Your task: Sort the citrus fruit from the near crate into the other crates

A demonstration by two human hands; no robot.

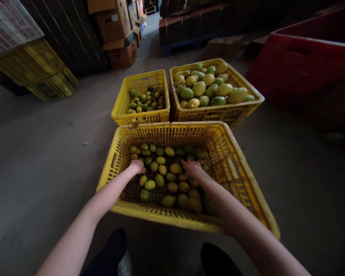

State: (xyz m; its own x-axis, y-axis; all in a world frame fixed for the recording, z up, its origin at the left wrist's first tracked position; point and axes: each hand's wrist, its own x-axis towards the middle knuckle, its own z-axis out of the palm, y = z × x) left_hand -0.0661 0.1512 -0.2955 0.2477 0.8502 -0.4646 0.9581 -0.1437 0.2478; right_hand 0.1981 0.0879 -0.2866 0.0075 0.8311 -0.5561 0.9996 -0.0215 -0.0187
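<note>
Pale yellow fruit lies just left of the right hand's fingertips

Both bare hands reach down into the front crate (186,134), a yellow lattice tub with oval fruits scattered over its floor; the left hand (137,166) is near the crate's left side, the right hand (192,168) right of the middle. The relation that matters most, as I judge it, is at the right hand: the pale yellow fruit (176,168) lies to the left of that grip, just beside the fingertips, its long axis running roughly side to side; the right hand is clearly the nearer of the two, with several loose fruits between it and the left.

The left grip is curled, fingers bent down and mostly hidden; I cannot tell whether it is clamped on a fruit or bare; a small yellow fruit (143,180) lies just nearer the person. The right grip points downward with its fingertips among the fruits; whether they are apart or together on something, I cannot tell either.

Beyond stand two more yellow crates; the rear left crate (117,100) holds small fruits, the rear right crate (207,114) is heaped with larger-looking ones; a red bin (304,65) stands farther right.
</note>
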